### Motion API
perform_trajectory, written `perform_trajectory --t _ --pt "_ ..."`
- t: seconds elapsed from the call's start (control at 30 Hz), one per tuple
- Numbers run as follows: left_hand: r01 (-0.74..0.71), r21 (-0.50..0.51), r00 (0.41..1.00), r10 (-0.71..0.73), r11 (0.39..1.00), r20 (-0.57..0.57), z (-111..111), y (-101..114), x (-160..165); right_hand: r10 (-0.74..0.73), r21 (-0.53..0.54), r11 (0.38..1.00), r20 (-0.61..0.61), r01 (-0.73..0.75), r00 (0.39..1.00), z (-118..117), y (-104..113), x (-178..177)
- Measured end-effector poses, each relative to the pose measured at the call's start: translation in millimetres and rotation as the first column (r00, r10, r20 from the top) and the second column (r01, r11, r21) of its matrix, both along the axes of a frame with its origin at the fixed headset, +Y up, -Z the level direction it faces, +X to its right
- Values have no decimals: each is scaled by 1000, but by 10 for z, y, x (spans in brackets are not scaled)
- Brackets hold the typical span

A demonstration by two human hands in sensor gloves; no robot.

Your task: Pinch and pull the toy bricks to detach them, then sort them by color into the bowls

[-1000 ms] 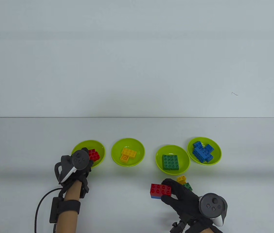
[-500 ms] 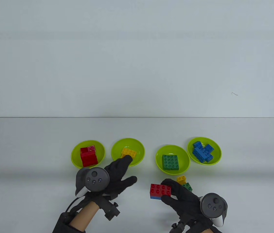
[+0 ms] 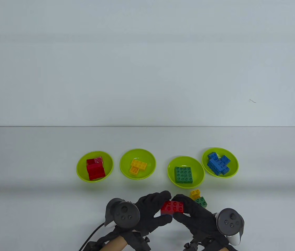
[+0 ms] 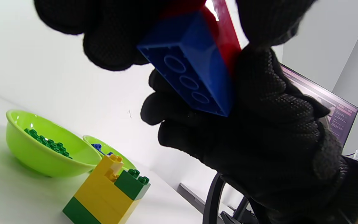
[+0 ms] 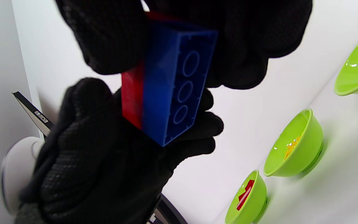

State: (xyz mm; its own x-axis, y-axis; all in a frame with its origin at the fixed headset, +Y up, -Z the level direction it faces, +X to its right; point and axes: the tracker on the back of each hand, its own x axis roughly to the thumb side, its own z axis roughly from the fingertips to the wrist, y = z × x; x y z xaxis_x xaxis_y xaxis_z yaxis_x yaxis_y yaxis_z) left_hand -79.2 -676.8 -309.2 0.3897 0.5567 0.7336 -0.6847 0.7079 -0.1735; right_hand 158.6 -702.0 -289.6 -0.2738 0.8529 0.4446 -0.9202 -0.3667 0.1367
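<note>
A red brick (image 3: 173, 206) stacked on a blue brick (image 4: 194, 71) is held just above the table near the front edge. My left hand (image 3: 163, 207) grips its left end and my right hand (image 3: 185, 209) pinches its right end. In the right wrist view the blue brick (image 5: 176, 84) shows its hollow underside, with the red brick (image 5: 131, 93) behind it. Four green bowls stand in a row: the red bowl (image 3: 80, 167), yellow bowl (image 3: 150, 159), green bowl (image 3: 198, 167) and blue bowl (image 3: 233, 164), each holding bricks of its colour.
A small yellow-and-green brick stack (image 3: 198, 197) stands on the table just behind my right hand, in front of the green bowl; the left wrist view shows the stack (image 4: 107, 193) close up. A monitor (image 4: 337, 105) and chair parts lie beyond the table edge.
My left hand left the red bowl, where another red brick now lies, swept right across the table and took hold of the red-and-blue stack. My right hand kept holding it.
</note>
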Motion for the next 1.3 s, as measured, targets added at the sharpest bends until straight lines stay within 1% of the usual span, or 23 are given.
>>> perform_trajectory --t 0.1,0.23,0.3,0.43,0.53,0.63,0.7,0.8,0.93,1.03,1.1,1.13,1.2,1.3 --pt "-18 25 999 19 1000 -26 24 -3 -30 3 -2 1000 -15 -3 1000 10 -6 -29" --pt "-18 35 999 19 999 -30 31 4 -46 4 -3 1000 -19 -4 1000 20 -12 -58" --pt "-9 67 999 11 998 -39 37 22 -52 5 2 1000 -26 -5 1000 21 -15 -65" --pt "-17 90 998 22 996 -59 37 64 -87 29 13 1000 -58 -28 998 14 -33 -60" --pt "-35 89 997 41 995 -59 42 91 -106 27 -6 1000 -84 -28 996 6 -51 -73" --pt "-49 83 997 54 995 -49 58 102 -93 38 -2 999 -93 -38 995 22 -43 -109" --pt "-55 75 997 59 996 -49 68 98 -86 41 19 999 -47 -40 998 43 -25 -106" --pt "-84 24 995 85 996 -42 57 84 -85 59 38 998 -42 -58 997 59 2 -106" --pt "-84 14 995 85 996 -47 54 83 -80 88 53 995 -27 -86 996 60 16 -110" --pt "-64 103 996 71 993 -62 94 102 -63 83 45 996 -18 -82 996 57 16 -107" --pt "13 209 996 5 978 -87 135 147 -44 64 28 998 -16 -64 998 58 7 -112" --pt "39 235 995 -17 971 -96 149 164 -37 53 21 998 -14 -53 999 60 1 -115" --pt "49 231 995 -27 972 -96 155 176 -35 45 22 999 -14 -44 999 66 2 -120" --pt "-1 125 998 9 992 -66 121 173 -46 81 78 994 5 -81 997 81 21 -120"
